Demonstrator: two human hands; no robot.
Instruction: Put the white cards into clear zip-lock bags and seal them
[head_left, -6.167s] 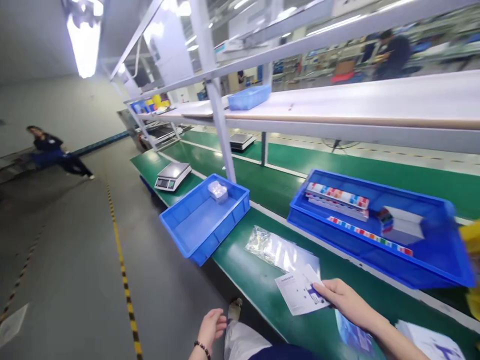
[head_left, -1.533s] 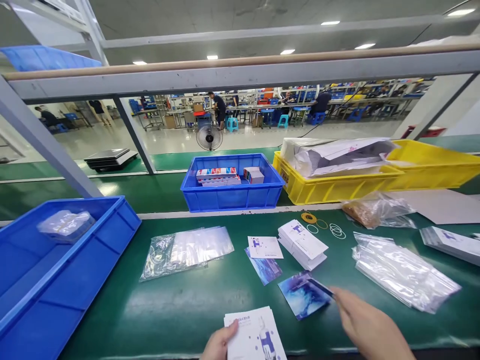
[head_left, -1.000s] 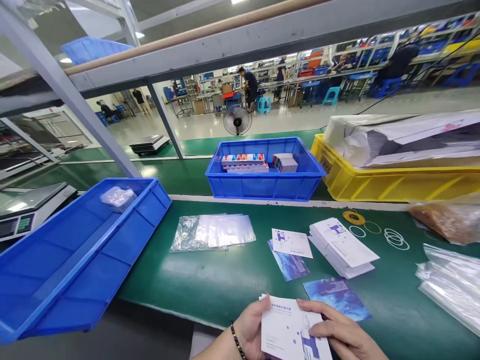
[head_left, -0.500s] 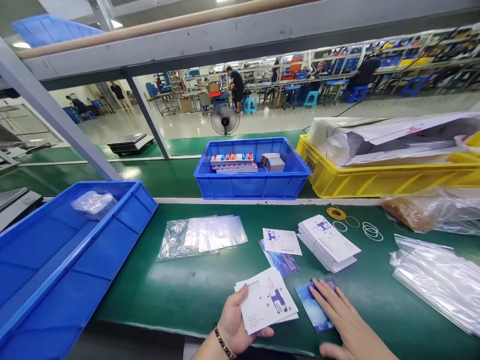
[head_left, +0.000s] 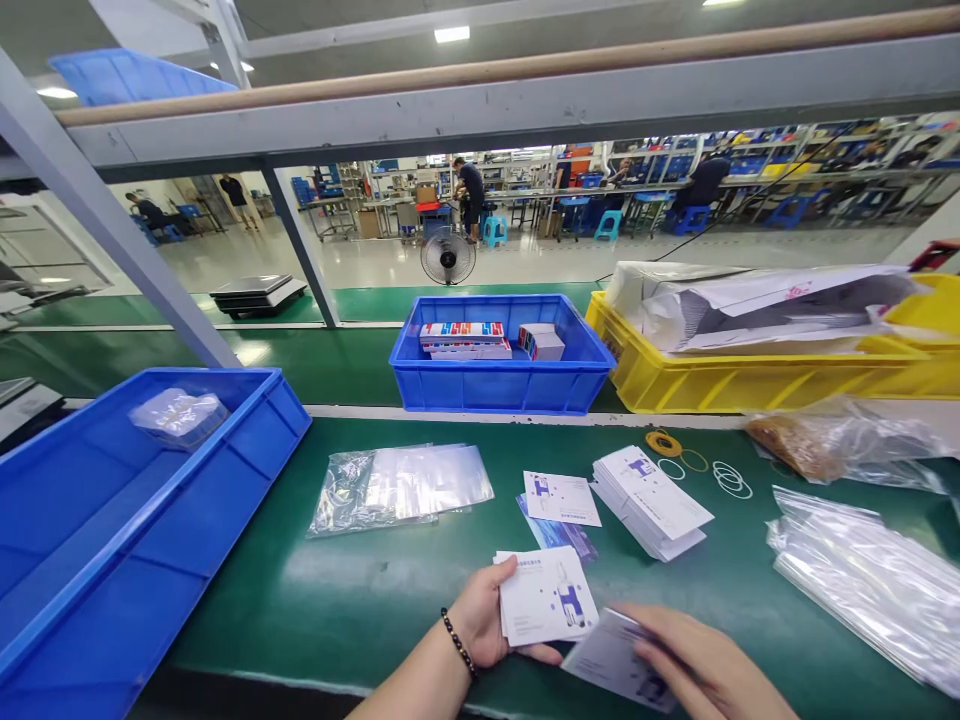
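My left hand (head_left: 491, 618), with a beaded bracelet at the wrist, grips a small stack of white printed cards (head_left: 546, 598), thumb on top. Close beside it, my right hand (head_left: 694, 655) pinches one card (head_left: 619, 662), tilted with its greyish printed face showing. The near edge of that card comes up to the left-hand stack; whether they touch I cannot tell. Beyond the hands, a white card (head_left: 561, 497) overlaps a blue-purple card (head_left: 553, 530) on the green bench. To their right stands a thick pile of white cards (head_left: 652, 495).
Plastic bags lie left (head_left: 401, 488) and right (head_left: 862, 580). Rubber bands (head_left: 663, 443) lie behind the pile. A blue bin (head_left: 502, 385) holds boxes; another blue bin (head_left: 217, 480) stands left, a yellow crate (head_left: 750, 385) right. A shelf beam (head_left: 480, 110) crosses above.
My right hand has lifted the blue card off the bench, turned its white printed side up and brought it left beside the stack. My left hand still holds its cards.
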